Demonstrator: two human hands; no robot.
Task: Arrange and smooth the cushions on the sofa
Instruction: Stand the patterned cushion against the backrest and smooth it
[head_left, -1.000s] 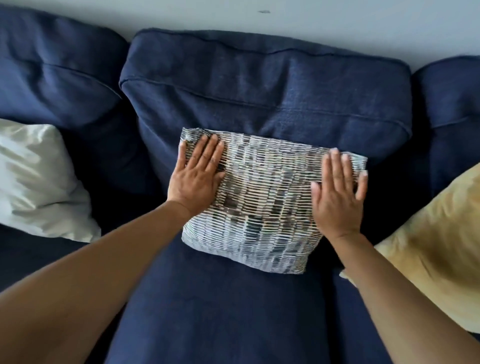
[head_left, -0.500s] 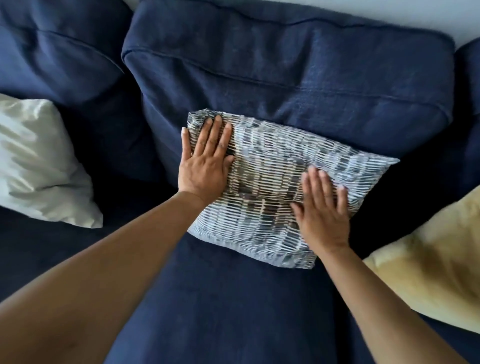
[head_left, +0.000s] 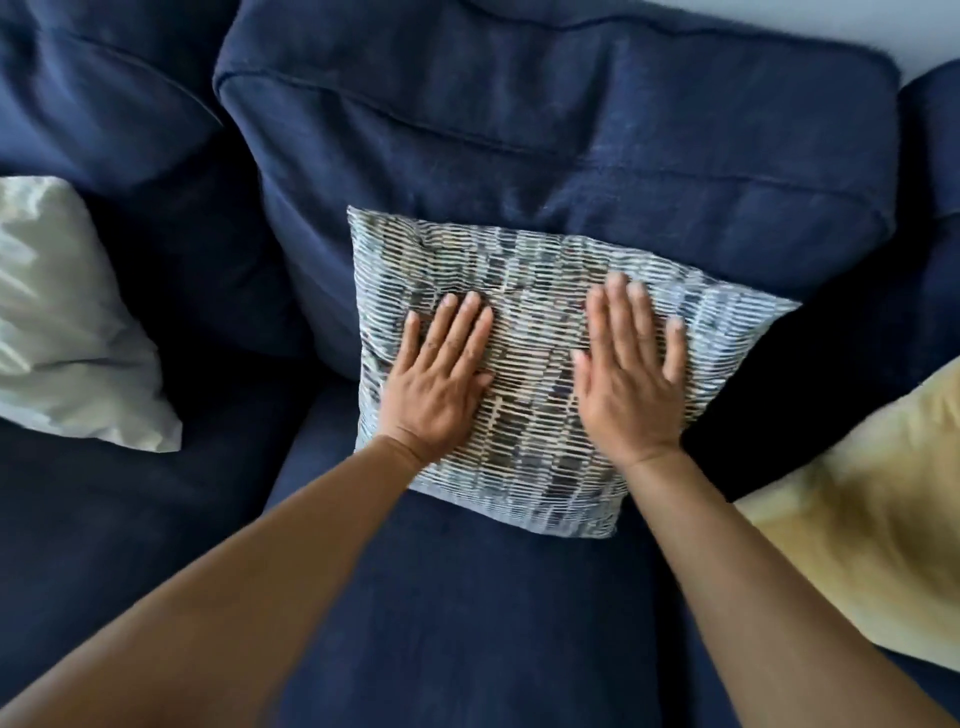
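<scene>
A patterned grey-and-white cushion (head_left: 530, 291) leans against the middle back cushion (head_left: 545, 130) of a navy blue sofa (head_left: 467, 623). My left hand (head_left: 439, 379) lies flat on the cushion's left half, fingers spread. My right hand (head_left: 631, 371) rests flat on its right half, fingers pointing up and slightly apart. Neither hand grips the fabric. A white cushion (head_left: 62, 322) sits at the left of the sofa. A yellow cushion (head_left: 857, 509) lies at the right.
A pale wall (head_left: 857, 31) shows above the sofa back at the top right. Dark gaps run between the sofa's back cushions on either side of the middle one.
Both hands have slid down and toward the cushion's middle, from near its upper corners. The cushion's top corners now lie uncovered.
</scene>
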